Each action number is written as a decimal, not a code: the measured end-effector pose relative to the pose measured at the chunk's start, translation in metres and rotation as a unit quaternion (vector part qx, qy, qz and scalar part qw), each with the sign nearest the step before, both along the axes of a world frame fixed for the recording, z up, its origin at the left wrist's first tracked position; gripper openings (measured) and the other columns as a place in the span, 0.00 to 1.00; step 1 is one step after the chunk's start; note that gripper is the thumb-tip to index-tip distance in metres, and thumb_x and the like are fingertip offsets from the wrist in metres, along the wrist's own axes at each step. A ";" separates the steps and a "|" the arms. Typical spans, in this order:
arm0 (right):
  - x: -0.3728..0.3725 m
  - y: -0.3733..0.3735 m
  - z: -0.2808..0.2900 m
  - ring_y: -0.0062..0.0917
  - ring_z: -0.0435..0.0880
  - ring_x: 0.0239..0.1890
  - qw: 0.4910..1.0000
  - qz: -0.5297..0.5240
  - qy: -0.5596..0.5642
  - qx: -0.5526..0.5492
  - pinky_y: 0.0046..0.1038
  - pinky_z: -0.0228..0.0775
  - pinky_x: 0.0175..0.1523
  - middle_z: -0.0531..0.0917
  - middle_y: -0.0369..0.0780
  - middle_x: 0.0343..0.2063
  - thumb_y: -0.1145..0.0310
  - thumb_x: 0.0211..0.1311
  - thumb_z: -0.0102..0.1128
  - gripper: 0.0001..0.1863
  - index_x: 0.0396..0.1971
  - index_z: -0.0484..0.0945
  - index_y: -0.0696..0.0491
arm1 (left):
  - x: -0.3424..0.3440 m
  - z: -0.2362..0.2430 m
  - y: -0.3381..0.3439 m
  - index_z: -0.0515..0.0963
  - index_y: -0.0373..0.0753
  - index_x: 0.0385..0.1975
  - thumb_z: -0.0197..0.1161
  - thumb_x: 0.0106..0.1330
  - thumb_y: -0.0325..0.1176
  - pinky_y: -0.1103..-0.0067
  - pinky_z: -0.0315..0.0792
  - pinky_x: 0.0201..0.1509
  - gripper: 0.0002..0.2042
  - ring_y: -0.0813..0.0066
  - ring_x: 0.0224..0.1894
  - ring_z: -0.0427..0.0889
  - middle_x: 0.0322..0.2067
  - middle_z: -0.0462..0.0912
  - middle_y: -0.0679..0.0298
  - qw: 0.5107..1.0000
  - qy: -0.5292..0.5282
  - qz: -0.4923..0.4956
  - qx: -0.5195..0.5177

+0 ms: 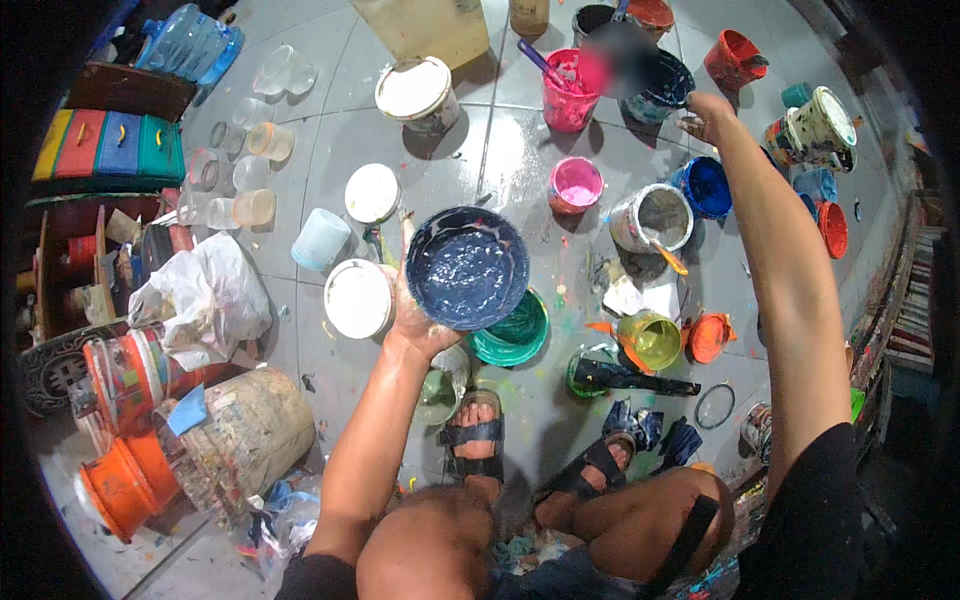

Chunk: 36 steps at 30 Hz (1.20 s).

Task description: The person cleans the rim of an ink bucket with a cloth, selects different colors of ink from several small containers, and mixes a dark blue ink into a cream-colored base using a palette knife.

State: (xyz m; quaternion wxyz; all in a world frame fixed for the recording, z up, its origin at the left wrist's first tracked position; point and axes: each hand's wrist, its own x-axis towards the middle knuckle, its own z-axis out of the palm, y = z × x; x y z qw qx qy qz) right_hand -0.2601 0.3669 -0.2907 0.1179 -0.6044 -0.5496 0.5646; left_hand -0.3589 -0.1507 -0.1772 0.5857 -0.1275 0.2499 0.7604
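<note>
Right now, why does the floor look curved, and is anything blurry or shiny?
Head view: the fisheye lens bends the floor tiles toward the black rim; a smudged blur patch sits above the pink bucket; the wet paint in the blue bowl, held by the left hand, glints; the right hand looks sharp.

A round lid coated in glossy dark blue paint sits near the picture's centre, face up and slightly tilted, wet streaks shining on it. It is held from its eight o'clock edge, above a green-rimmed tub. At one o'clock from it, far off, stands a dark blue paint bucket, upright and open on the floor.
</note>
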 end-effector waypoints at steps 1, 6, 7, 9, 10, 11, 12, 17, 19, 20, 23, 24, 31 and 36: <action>-0.004 -0.006 -0.001 0.33 0.84 0.34 1.000 -0.012 -0.006 0.025 0.37 0.84 0.33 0.80 0.44 0.41 0.66 0.56 0.64 0.16 0.41 0.76 0.60 | -0.005 -0.008 -0.008 0.71 0.40 0.61 0.51 0.68 0.60 0.51 0.74 0.60 0.32 0.53 0.57 0.78 0.57 0.77 0.53 1.000 -0.010 0.006 -0.014; 0.015 0.050 -0.015 0.35 0.84 0.37 0.986 0.063 -0.129 0.087 0.38 0.85 0.41 0.81 0.45 0.45 0.72 0.53 0.64 0.16 0.41 0.77 0.62 | 0.000 -0.005 -0.007 0.73 0.43 0.59 0.49 0.68 0.61 0.48 0.74 0.60 0.30 0.52 0.56 0.79 0.55 0.78 0.54 0.999 -0.003 0.013 0.047; 0.038 0.080 -0.016 0.38 0.84 0.39 0.987 0.022 -0.125 0.096 0.41 0.85 0.42 0.81 0.46 0.45 0.72 0.54 0.64 0.17 0.43 0.77 0.61 | 0.006 0.001 0.007 0.73 0.41 0.59 0.46 0.69 0.63 0.52 0.73 0.61 0.32 0.53 0.57 0.79 0.56 0.78 0.53 0.995 -0.005 -0.009 0.101; 0.026 0.073 -0.016 0.38 0.84 0.42 0.994 -0.073 -0.050 0.068 0.44 0.84 0.44 0.80 0.48 0.46 0.74 0.54 0.63 0.16 0.43 0.77 0.62 | 0.006 0.000 -0.007 0.73 0.41 0.59 0.43 0.71 0.63 0.55 0.74 0.62 0.32 0.54 0.57 0.79 0.56 0.78 0.53 0.996 0.026 0.009 0.085; -0.006 0.031 -0.020 0.36 0.84 0.43 0.994 -0.098 -0.007 0.036 0.44 0.84 0.47 0.81 0.48 0.46 0.76 0.53 0.62 0.15 0.42 0.77 0.62 | 0.001 0.005 -0.026 0.73 0.42 0.59 0.43 0.72 0.60 0.56 0.76 0.60 0.30 0.54 0.56 0.80 0.55 0.79 0.54 0.997 0.075 0.028 0.018; -0.028 -0.007 -0.011 0.33 0.84 0.44 0.991 -0.130 0.030 0.013 0.43 0.83 0.50 0.81 0.49 0.46 0.78 0.51 0.61 0.14 0.41 0.78 0.62 | -0.003 0.009 -0.043 0.73 0.42 0.58 0.43 0.72 0.61 0.56 0.77 0.58 0.30 0.55 0.54 0.81 0.54 0.79 0.54 0.996 0.079 0.045 -0.004; -0.043 -0.038 0.004 0.34 0.83 0.46 0.970 -0.214 0.111 -0.039 0.45 0.82 0.50 0.81 0.50 0.44 0.80 0.51 0.61 0.16 0.43 0.78 0.61 | -0.004 0.014 -0.058 0.74 0.42 0.58 0.43 0.72 0.61 0.57 0.78 0.57 0.30 0.55 0.53 0.82 0.54 0.80 0.54 0.995 0.079 0.059 -0.023; -0.017 -0.012 0.013 0.32 0.86 0.27 0.951 -0.298 0.087 0.007 0.31 0.85 0.30 0.85 0.46 0.35 0.78 0.50 0.66 0.18 0.40 0.74 0.69 | -0.003 0.009 -0.072 0.70 0.42 0.61 0.58 0.65 0.57 0.52 0.77 0.57 0.31 0.51 0.58 0.78 0.57 0.77 0.52 0.994 0.091 0.055 0.000; -0.028 -0.007 0.016 0.29 0.86 0.26 0.960 -0.276 0.044 0.024 0.29 0.83 0.28 0.85 0.45 0.33 0.75 0.48 0.70 0.18 0.38 0.76 0.67 | -0.009 0.003 -0.087 0.67 0.41 0.64 0.61 0.63 0.57 0.56 0.77 0.59 0.34 0.52 0.60 0.76 0.59 0.74 0.50 0.992 0.110 0.054 0.025; -0.038 -0.016 0.017 0.28 0.86 0.26 0.965 -0.260 0.019 0.027 0.29 0.82 0.27 0.85 0.44 0.32 0.74 0.47 0.71 0.18 0.37 0.77 0.66 | -0.010 0.006 -0.095 0.67 0.41 0.64 0.61 0.63 0.57 0.57 0.76 0.59 0.34 0.52 0.59 0.76 0.59 0.74 0.49 0.988 0.140 0.062 0.007; 0.092 0.110 0.041 0.25 0.75 0.21 0.989 -0.072 0.125 0.036 0.33 0.72 0.25 0.76 0.35 0.19 0.68 0.60 0.64 0.10 0.22 0.74 0.52 | 0.010 -0.006 -0.052 0.67 0.39 0.64 0.60 0.64 0.53 0.60 0.75 0.60 0.33 0.53 0.57 0.77 0.59 0.74 0.48 0.990 0.114 -0.009 0.078; 0.053 0.076 0.030 0.28 0.80 0.25 0.975 -0.164 0.035 0.147 0.33 0.78 0.32 0.81 0.38 0.24 0.68 0.59 0.65 0.06 0.27 0.78 0.54 | 0.007 -0.004 -0.061 0.66 0.39 0.64 0.59 0.65 0.52 0.60 0.75 0.60 0.32 0.52 0.57 0.77 0.59 0.74 0.47 0.992 0.119 0.011 0.043; 0.163 -0.124 0.201 0.34 0.86 0.41 0.961 -0.021 0.227 0.155 0.32 0.83 0.44 0.83 0.51 0.45 0.71 0.63 0.65 0.28 0.58 0.65 0.68 | 0.013 0.010 -0.063 0.66 0.38 0.65 0.55 0.71 0.44 0.62 0.73 0.63 0.26 0.57 0.58 0.77 0.61 0.72 0.49 0.989 0.115 -0.061 0.066; 0.304 -0.222 0.223 0.33 0.86 0.43 0.972 -0.106 0.151 0.145 0.30 0.84 0.44 0.82 0.51 0.44 0.74 0.59 0.68 0.33 0.61 0.62 0.69 | 0.027 0.014 -0.024 0.70 0.43 0.63 0.51 0.69 0.56 0.51 0.67 0.66 0.29 0.50 0.63 0.72 0.62 0.73 0.53 0.929 0.337 -0.145 0.044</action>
